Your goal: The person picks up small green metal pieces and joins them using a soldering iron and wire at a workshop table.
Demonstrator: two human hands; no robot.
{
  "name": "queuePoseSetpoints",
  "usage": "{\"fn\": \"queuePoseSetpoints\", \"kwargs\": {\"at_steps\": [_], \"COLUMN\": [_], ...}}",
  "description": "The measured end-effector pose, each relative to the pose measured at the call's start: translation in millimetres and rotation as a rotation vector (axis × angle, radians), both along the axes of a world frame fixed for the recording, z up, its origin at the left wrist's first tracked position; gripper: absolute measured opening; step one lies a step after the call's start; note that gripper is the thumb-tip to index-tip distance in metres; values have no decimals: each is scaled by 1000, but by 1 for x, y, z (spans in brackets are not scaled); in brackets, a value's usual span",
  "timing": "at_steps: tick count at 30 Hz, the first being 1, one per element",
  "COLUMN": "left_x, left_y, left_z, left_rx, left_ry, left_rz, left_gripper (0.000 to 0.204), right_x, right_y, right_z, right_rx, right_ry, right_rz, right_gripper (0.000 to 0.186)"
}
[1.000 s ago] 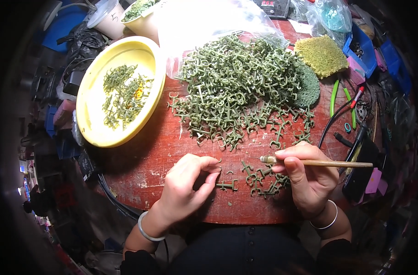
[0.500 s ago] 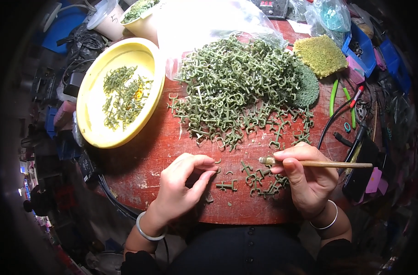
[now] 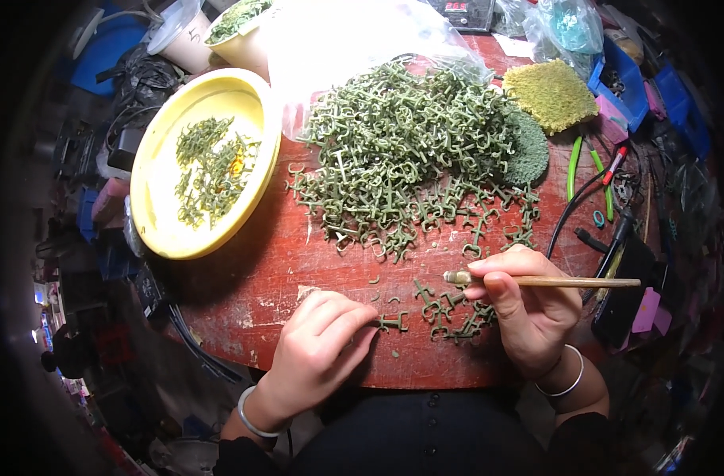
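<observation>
My left hand is closed low on the red table, fingertips on the stem of a small green branched piece. My right hand grips a wooden-handled tool level, its pale wrapped end pointing left over a loose group of similar green pieces. A few small curved offcuts lie between my hands. Beyond them is a large heap of the green pieces.
A yellow basin holding green pieces is at left. At right are yellow and green textured pads, blue bins, green-handled tools, cables and a black object. A plastic bag and tubs stand behind.
My left hand has moved down from the curved offcuts to the green piece lying below them, fingers now lowered onto it. My right hand with the tool has barely moved.
</observation>
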State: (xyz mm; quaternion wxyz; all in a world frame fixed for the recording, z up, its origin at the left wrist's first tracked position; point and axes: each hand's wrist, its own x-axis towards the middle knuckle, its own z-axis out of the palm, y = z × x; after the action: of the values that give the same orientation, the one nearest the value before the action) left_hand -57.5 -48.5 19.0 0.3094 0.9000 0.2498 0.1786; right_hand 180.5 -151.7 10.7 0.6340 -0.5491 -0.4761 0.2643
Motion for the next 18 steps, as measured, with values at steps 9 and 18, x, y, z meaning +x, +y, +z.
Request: {"fn": "queuePoseSetpoints", "kwargs": {"at_steps": [9, 18], "left_x": [1, -10], "left_y": [-5, -8], "left_z": [-6, -14], "left_rx": [117, 56], "left_ry": [-54, -130], "left_rz": [-45, 25], "left_gripper": [27, 24], "right_x": [9, 76], "right_y": [0, -52], "right_z": [13, 19], "right_rx": [-26, -490], "right_ry": [-64, -1016], "right_rz": [-55, -695], "right_gripper": [11, 9]}}
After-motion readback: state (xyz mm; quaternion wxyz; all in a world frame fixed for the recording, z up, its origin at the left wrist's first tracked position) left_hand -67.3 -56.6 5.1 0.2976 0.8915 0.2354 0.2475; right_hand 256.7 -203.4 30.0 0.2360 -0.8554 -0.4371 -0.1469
